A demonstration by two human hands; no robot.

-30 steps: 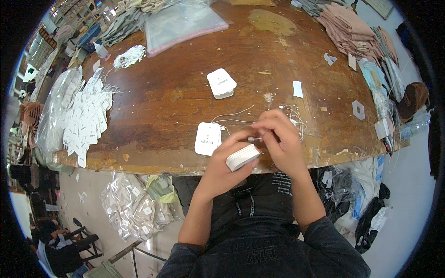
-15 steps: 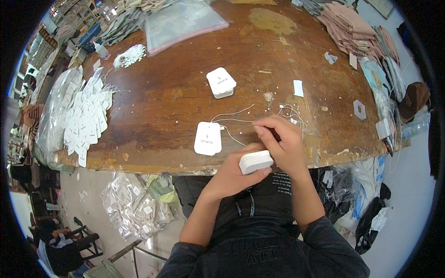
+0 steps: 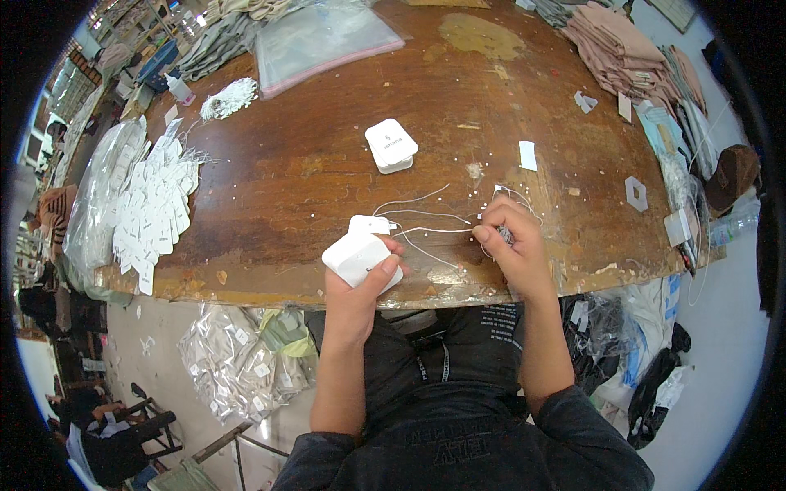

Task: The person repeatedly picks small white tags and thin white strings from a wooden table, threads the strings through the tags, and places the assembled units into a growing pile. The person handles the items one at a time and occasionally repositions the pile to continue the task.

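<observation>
Near the table's front edge my left hand (image 3: 352,299) grips a few white rounded-corner tags (image 3: 354,255), partly over another white tag (image 3: 368,222) on the table. To the right, my right hand (image 3: 516,262) pinches a thin white string (image 3: 440,231) stretched from beside the tags, with a small greyish bunch I cannot make out in its curled fingers. Loose strings (image 3: 409,200) lie on the tabletop behind. A short pile of similar tags (image 3: 391,147) sits farther back, with a small white slip (image 3: 527,156) to its right.
Left on the wooden table (image 3: 286,164) are heaped tags (image 3: 160,209) and plastic bags; at the back, clear bags (image 3: 323,45) and grey fabric. Pink folded fabric (image 3: 610,53) lies back right, a brown cap (image 3: 725,176) at the right. Bagged items (image 3: 237,364) lie below the edge.
My left hand has moved left with its tags, now flatter and over the tag on the table. My right hand has moved right, and a string is now stretched toward it.
</observation>
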